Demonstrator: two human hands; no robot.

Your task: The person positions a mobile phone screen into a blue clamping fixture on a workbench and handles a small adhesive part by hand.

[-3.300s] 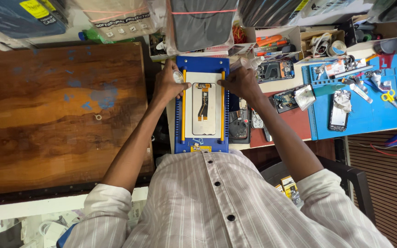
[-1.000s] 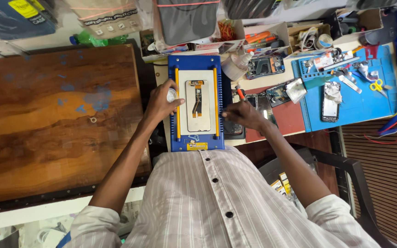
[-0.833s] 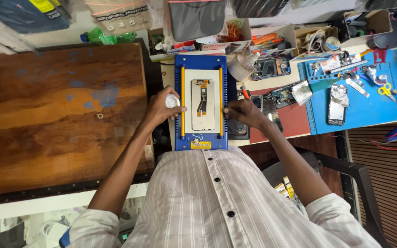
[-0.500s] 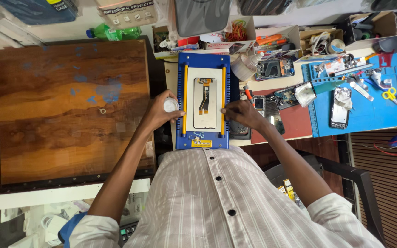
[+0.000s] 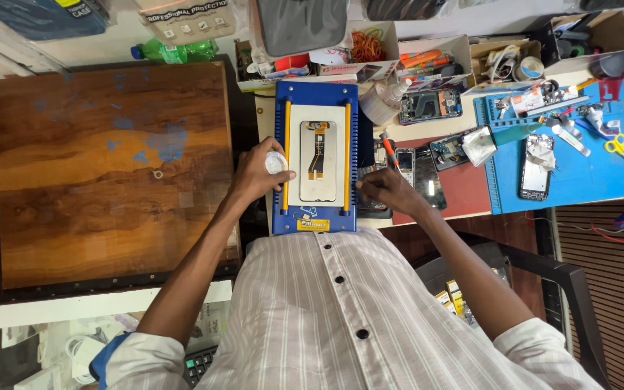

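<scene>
I am looking down on a blue repair fixture [image 5: 316, 97] with two yellow rails, sitting at the edge of the workbench [image 5: 427, 137] just beyond my striped shirt. On its white plate a phone screen assembly [image 5: 318, 171] is lying face down between the rails: a pale grey rectangle with rounded corners and an orange-and-black flex cable running down its back. My left hand [image 5: 258, 173] is resting at the left rail, fingers curled around a small white round object [image 5: 276, 163], thumb reaching toward the plate. My right hand [image 5: 384, 191] is sitting just beside the right rail, fingers bunched together; I cannot tell whether it is pinching anything. Near that hand an orange-handled screwdriver [image 5: 389, 150] and a dark phone [image 5: 425, 177] are lying on the bench. To the left a worn wooden board [image 5: 110, 173] is filling the view, and a blue mat [image 5: 579, 170] strewn with parts is lying well to the right.
</scene>
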